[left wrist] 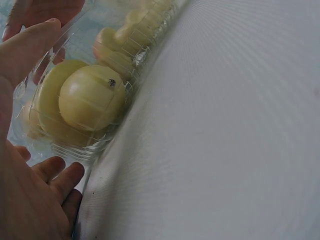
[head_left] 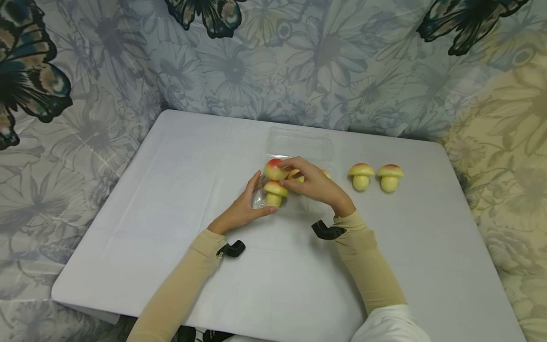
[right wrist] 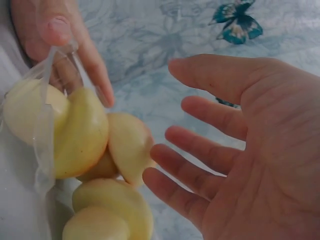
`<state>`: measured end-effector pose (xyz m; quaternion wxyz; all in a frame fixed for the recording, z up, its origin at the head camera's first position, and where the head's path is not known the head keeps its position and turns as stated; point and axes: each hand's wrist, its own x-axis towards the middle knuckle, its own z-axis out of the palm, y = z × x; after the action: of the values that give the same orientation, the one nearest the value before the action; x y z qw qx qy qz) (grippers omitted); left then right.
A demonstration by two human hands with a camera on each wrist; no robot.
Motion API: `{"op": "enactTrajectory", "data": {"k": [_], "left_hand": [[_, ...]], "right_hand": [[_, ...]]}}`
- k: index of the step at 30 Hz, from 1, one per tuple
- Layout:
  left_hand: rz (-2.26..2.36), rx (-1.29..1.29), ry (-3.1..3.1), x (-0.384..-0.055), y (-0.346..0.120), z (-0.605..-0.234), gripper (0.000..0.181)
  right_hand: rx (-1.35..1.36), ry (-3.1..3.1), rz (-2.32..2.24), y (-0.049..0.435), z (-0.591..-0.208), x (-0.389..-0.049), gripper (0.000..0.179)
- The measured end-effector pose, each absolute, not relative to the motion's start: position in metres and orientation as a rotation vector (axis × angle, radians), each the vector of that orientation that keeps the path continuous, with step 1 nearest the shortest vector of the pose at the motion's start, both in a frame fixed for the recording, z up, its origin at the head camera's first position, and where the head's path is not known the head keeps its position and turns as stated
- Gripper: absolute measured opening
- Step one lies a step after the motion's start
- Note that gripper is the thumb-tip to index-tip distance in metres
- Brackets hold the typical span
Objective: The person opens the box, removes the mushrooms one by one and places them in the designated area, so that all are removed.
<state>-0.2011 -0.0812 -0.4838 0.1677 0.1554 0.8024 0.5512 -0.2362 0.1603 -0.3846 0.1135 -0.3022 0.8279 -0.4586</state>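
Observation:
A clear plastic clamshell box point(head_left: 259, 199) holds several yellow toy mushrooms with red-tinged caps. At its left end my left hand point(head_left: 241, 209) holds it, thumb at the near corner and fingers along the far side. One mushroom point(head_left: 273, 194) lies at that end, and another point(head_left: 273, 170) sits behind it. Over the box hovers my right hand point(head_left: 311, 183), its fingers loosely spread; the right wrist view shows nothing in its grasp. Its fingertips are close to a mushroom point(right wrist: 129, 147). My right hand partly hides a mushroom point(head_left: 296, 175) in the head view.
The raised transparent lid point(head_left: 301, 142) extends behind the box. Two more mushrooms, one point(head_left: 361, 176) beside another point(head_left: 390, 178), stand to the right on the white-covered table point(head_left: 171, 180). Butterfly-patterned fabric point(head_left: 256, 71) hangs behind the table.

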Motion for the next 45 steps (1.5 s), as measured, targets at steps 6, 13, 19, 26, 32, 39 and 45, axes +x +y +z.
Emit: {"op": "enactTrajectory", "data": {"k": [6, 13, 19, 26, 32, 39, 45], "left_hand": [[1.576, 0.436, 2.283, -0.2016, -0.0795, -0.4831, 0.116], [1.576, 0.446, 2.288, -0.2006, -0.0791, -0.4831, 0.116], [1.565, 0.454, 2.288, -0.2018, -0.0777, -0.4835, 0.116], [1.542, 0.437, 2.288, -0.2020, -0.0782, -0.4817, 0.116], [1.549, 0.432, 2.271, -0.2013, -0.0785, -0.4817, 0.115], [1.551, 0.449, 2.291, -0.2015, -0.0805, -0.4859, 0.117], [1.560, 0.455, 2.297, -0.2020, -0.0801, -0.4867, 0.117]], "right_hand": [[-0.893, 2.412, -1.321, 0.1584, -0.3875, -0.2361, 0.046], [-0.860, 2.391, -1.270, 0.1593, -0.3889, -0.2331, 0.045], [-0.879, 2.364, -1.191, 0.1613, -0.3895, -0.2319, 0.042], [-0.927, 2.368, -1.080, 0.1625, -0.3900, -0.2321, 0.038], [-0.930, 2.405, -1.029, 0.1612, -0.3919, -0.2322, 0.039], [-0.923, 2.470, -0.950, 0.1568, -0.3926, -0.2316, 0.040], [-0.901, 2.488, -0.935, 0.1556, -0.3934, -0.2322, 0.039]]}}
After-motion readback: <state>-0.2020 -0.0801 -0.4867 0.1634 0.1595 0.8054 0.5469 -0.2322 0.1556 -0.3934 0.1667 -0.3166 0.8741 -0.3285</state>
